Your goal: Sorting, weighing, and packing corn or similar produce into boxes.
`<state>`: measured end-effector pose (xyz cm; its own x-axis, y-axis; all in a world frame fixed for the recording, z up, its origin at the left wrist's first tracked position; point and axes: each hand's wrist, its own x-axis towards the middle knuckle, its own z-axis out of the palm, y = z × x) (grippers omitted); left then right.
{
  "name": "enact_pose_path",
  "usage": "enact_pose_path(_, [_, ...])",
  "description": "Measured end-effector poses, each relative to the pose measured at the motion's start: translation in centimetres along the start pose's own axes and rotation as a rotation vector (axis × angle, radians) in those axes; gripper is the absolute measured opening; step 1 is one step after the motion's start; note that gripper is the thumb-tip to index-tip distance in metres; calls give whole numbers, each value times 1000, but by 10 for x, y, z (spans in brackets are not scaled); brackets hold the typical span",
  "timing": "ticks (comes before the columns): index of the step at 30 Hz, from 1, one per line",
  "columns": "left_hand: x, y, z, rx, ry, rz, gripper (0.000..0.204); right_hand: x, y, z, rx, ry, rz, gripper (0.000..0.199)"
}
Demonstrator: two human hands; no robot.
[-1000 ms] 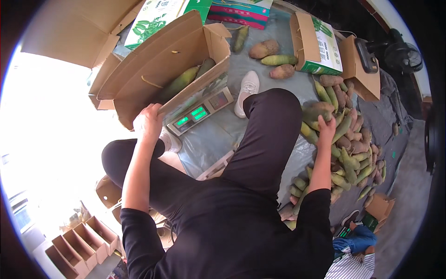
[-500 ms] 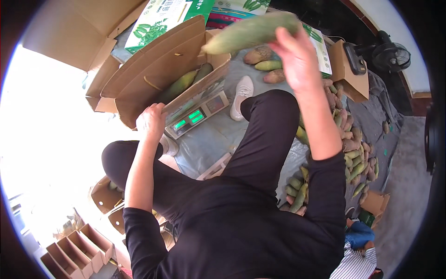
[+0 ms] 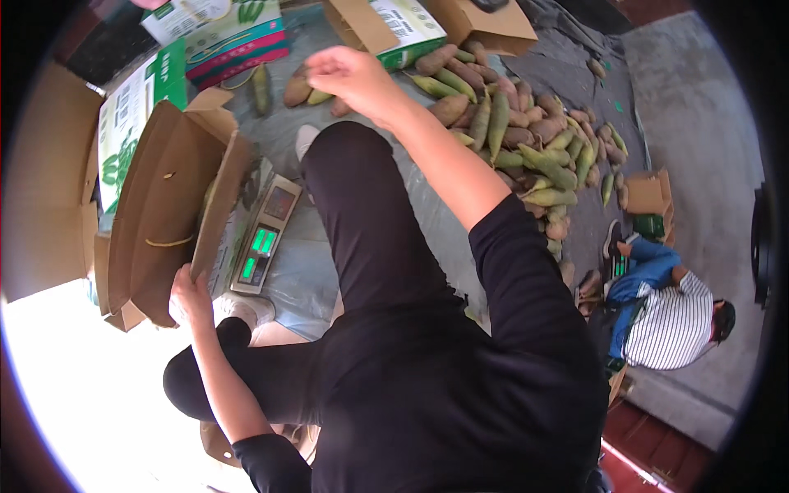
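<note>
Carton (image 3: pixel 156 205) gripped at its rim, long vegetables (image 3: pixel 498 125) heaped far right

Plain brown corrugated board forms the carton's tall, slightly bowed walls; flaps stick up at the far end, and a thin yellowish cord (image 3: pixel 170 241) crosses the inside. A sliver of green shows down within, mostly hidden by the right wall. The left hand (image 3: pixel 191 297) pinches the near right edge, fingers bent over the board. The right hand (image 3: pixel 349 78) hangs over the far floor, fingers loosely curled and apart from the thumb, just beside a blunt, rough brown root (image 3: pixel 297 89).

The heap mixes smooth, tapering green pieces with stout, earth-dulled reddish-brown ones, overlapping at all angles and spilling onto a wrinkled dark cloth (image 3: pixel 567 62). Just right of the carton, a flat scale (image 3: pixel 267 234) with lit green digits lies at a slant; what it bears underneath is unclear.

A glossy grey plastic sheet (image 3: pixel 423 222) spreads between the right knee (image 3: pixel 349 152) and the heap, leaving a broad open lane; a narrower strip runs between scale and knee. On the left, a printed white-and-green box (image 3: pixel 127 123) stands close against the carton's outer side, so little room remains there.
</note>
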<state>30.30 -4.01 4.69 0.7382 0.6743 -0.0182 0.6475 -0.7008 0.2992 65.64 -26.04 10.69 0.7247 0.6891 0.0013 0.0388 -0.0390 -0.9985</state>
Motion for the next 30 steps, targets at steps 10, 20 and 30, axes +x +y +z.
enact_pose_path(10, [2,7,5,87,-39,-10,22,-196,258,-137,-437,418,561,26])
enact_pose_path(20, [9,7,21,82,9,31,27,-363,315,-278,-447,1159,836,35])
enact_pose_path(30, [1,-12,13,116,54,49,27,-330,262,-293,544,1421,561,42])
